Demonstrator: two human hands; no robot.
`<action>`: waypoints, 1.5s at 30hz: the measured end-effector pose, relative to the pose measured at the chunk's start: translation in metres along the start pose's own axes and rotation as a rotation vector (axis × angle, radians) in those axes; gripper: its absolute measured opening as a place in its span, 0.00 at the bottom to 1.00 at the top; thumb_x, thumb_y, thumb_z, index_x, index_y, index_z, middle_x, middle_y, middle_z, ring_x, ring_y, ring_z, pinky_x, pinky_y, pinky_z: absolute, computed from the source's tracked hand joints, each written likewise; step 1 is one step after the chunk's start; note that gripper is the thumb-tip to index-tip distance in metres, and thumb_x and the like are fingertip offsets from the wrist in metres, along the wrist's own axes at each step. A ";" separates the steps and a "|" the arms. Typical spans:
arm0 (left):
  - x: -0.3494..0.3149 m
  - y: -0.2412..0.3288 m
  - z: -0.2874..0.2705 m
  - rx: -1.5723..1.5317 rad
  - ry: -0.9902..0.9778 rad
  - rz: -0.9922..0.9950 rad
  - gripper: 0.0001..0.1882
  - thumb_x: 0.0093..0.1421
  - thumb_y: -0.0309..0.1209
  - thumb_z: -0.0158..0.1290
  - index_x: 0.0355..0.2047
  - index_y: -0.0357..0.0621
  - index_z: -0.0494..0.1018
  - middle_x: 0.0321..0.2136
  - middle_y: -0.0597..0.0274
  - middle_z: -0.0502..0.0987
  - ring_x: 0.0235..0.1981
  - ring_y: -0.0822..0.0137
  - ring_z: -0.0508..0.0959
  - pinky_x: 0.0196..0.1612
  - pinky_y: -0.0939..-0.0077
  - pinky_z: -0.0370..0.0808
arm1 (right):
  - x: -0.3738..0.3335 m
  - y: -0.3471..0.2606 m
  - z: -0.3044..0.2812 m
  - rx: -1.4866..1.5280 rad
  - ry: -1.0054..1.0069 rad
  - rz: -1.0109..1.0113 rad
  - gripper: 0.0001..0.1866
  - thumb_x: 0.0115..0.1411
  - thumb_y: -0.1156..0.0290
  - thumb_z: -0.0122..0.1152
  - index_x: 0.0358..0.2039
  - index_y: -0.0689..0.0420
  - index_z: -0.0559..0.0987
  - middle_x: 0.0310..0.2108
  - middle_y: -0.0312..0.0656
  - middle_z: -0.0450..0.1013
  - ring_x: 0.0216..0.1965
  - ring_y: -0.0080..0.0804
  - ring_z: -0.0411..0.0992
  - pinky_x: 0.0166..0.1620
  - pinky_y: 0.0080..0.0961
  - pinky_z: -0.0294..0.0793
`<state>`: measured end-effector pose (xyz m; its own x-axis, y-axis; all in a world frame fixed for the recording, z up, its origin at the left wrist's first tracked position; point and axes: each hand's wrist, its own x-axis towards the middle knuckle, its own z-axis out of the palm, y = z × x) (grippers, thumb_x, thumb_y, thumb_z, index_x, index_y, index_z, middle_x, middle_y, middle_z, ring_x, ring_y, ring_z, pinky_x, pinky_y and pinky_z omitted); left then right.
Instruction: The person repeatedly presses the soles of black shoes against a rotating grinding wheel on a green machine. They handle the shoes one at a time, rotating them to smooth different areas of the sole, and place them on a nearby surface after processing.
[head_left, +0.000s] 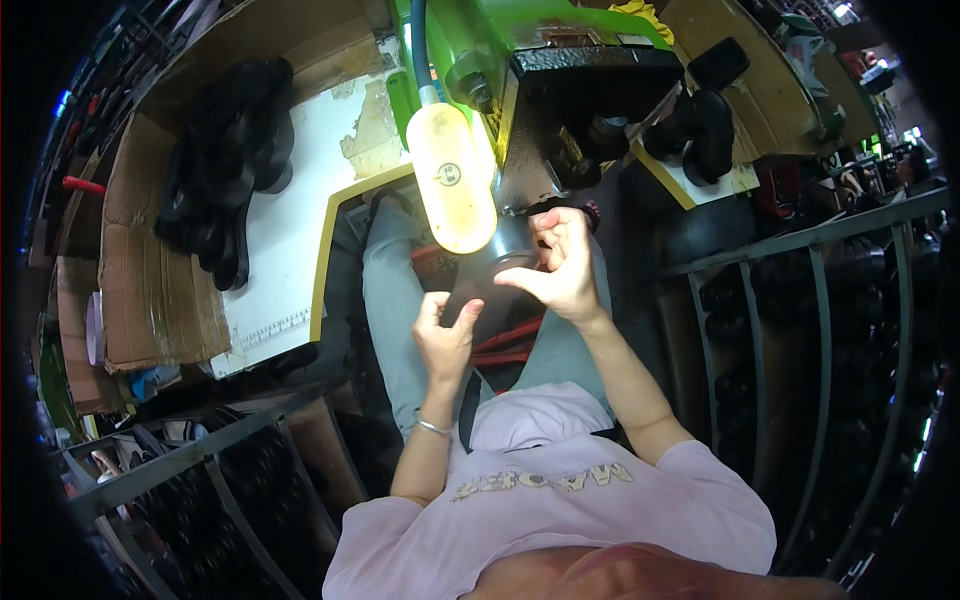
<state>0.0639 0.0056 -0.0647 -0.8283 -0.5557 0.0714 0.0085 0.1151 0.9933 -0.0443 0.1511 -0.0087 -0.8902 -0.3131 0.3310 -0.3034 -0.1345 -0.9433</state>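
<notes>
A dark, smooth piece is between my two hands, below the lamp; its exact kind is hard to make out. My left hand pinches its lower left side, thumb on the near face. At the upper right side, my right hand is closed on it, the thumb along the edge and the fingers partly hidden behind. Just beyond the piece is a rounded dark metal machine part; whether the two touch cannot be told. The lit yellowish lamp hangs right above and covers part of this spot.
A green machine with a black body stands ahead. Black shoe-like parts are heaped on the white table at left, more black parts at right. Metal-railed racks flank me; cardboard walls the left table.
</notes>
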 end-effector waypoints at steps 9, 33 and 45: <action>-0.012 0.006 -0.002 0.049 -0.016 0.051 0.23 0.44 0.36 0.71 0.34 0.39 0.73 0.28 0.59 0.76 0.34 0.63 0.76 0.40 0.72 0.72 | -0.016 -0.032 -0.015 -0.030 -0.096 0.017 0.49 0.39 0.85 0.76 0.62 0.58 0.61 0.46 0.41 0.71 0.47 0.28 0.73 0.49 0.24 0.73; 0.075 0.106 -0.046 0.258 -0.174 0.346 0.16 0.40 0.26 0.71 0.28 0.38 0.77 0.25 0.60 0.79 0.27 0.67 0.78 0.34 0.77 0.74 | 0.011 -0.011 -0.044 0.388 0.137 0.148 0.31 0.46 0.79 0.73 0.50 0.62 0.67 0.44 0.41 0.67 0.46 0.27 0.67 0.51 0.23 0.68; 0.064 0.083 -0.068 0.320 -0.161 0.346 0.18 0.38 0.26 0.72 0.28 0.38 0.77 0.25 0.59 0.78 0.26 0.66 0.77 0.34 0.76 0.74 | -0.002 -0.014 -0.028 0.217 0.041 0.120 0.30 0.46 0.75 0.76 0.47 0.61 0.68 0.41 0.38 0.71 0.42 0.24 0.69 0.48 0.22 0.68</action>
<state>0.0496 -0.0769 0.0280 -0.8834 -0.3089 0.3523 0.1470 0.5313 0.8344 -0.0482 0.1801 0.0029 -0.9298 -0.3014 0.2111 -0.1183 -0.2984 -0.9471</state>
